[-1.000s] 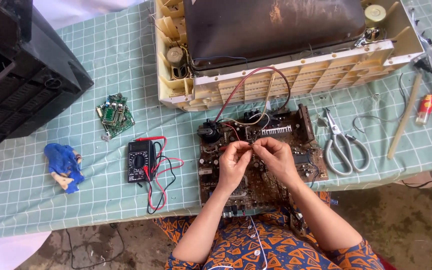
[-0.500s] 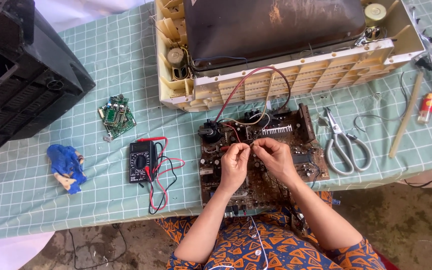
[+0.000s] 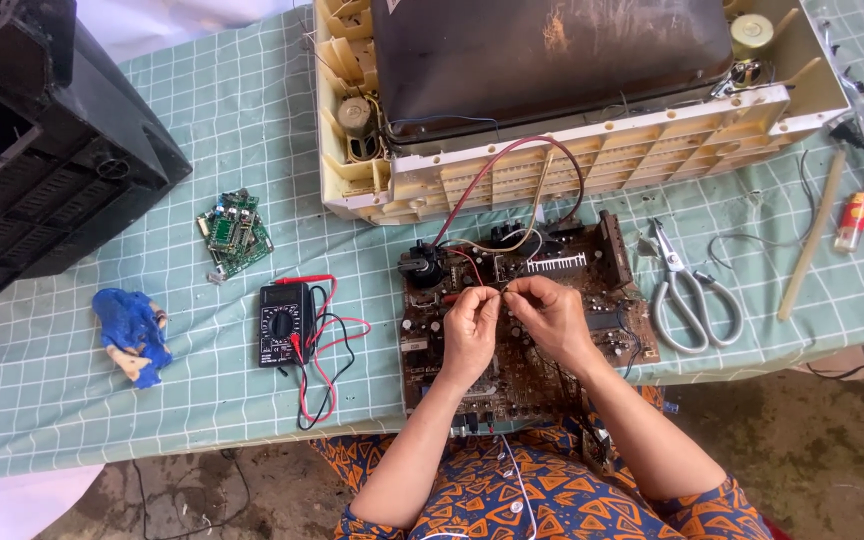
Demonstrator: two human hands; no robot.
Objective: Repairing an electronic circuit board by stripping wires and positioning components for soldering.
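A brown circuit board (image 3: 607, 260) crowded with parts lies at the table's front edge. Red and pale wires (image 3: 497, 175) run from it up into an opened cream television chassis (image 3: 572, 160) holding a dark picture tube. My left hand (image 3: 470, 328) and my right hand (image 3: 550, 315) are over the middle of the board, fingertips pinched together and almost touching. Both pinch a thin wire between them. What lies under the palms is hidden.
Left of the board lies a black multimeter (image 3: 284, 322) with red and black leads, then a small green circuit board (image 3: 236, 232) and a blue rag (image 3: 132, 332). A black television back cover (image 3: 42, 170) fills the far left. Scissors (image 3: 690, 290), a stick and a lighter (image 3: 854, 220) are on the right.
Both hands stay pinched over the board's middle, with only slight finger movement. Nothing else on the table has moved.
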